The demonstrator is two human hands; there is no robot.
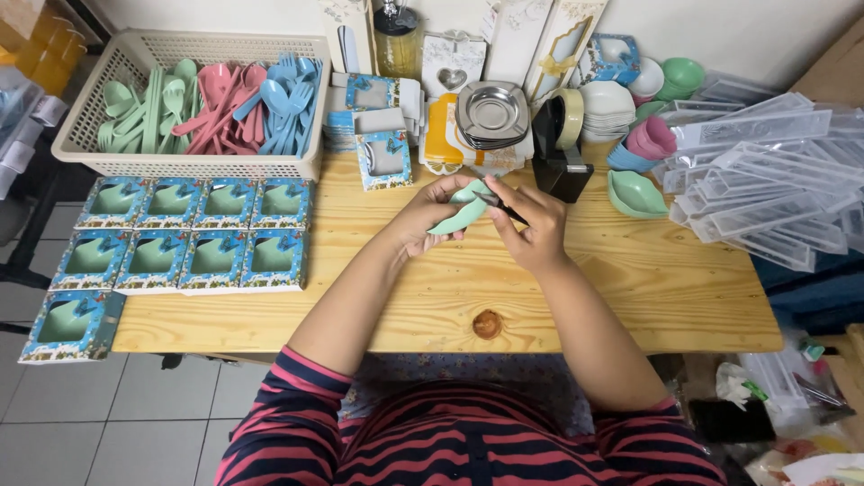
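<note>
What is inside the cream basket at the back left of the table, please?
The basket holds plastic spoons and forks in three groups: green, pink and blue. The pieces underneath and the basket's floor are covered.

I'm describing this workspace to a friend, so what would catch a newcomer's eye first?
At the middle of the wooden table, the left hand holds a mint-green plastic spoon while the right hand works a thin dark tool against it. A basket of green, pink and blue cutlery sits far left, above rows of blue gift boxes.
</note>
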